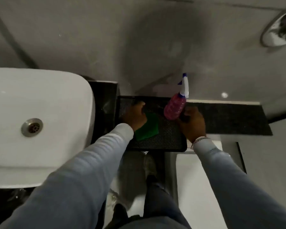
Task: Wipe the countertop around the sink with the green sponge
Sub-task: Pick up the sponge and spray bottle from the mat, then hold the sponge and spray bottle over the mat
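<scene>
A grey tiled wall is seen behind a dark speckled tabletop, which is viewed steeply from above. A white sink with a metal drain is set at the left end of the tabletop. Just right of the sink, a black perforated tray is laid on the tabletop, its near edge reaching the front edge of the surface.

The left hand is placed on the far left part of the tray, with its fingers curled over the upper edge of a green sponge. The sponge is held flat against the tray, so the task's thing is found on the tray and not on the bare tabletop. The right hand is closed around the base of a pink spray bottle at the tray's right edge. The bottle is tilted, its white and blue nozzle pointed up towards the wall.

Both arms are covered by pale grey sleeves, and a thin bracelet is worn at the right wrist. A chrome fitting (blurred, kind not told) is mounted on the wall at the upper right. Below the tabletop, a light floor and a dark trouser leg are seen
</scene>
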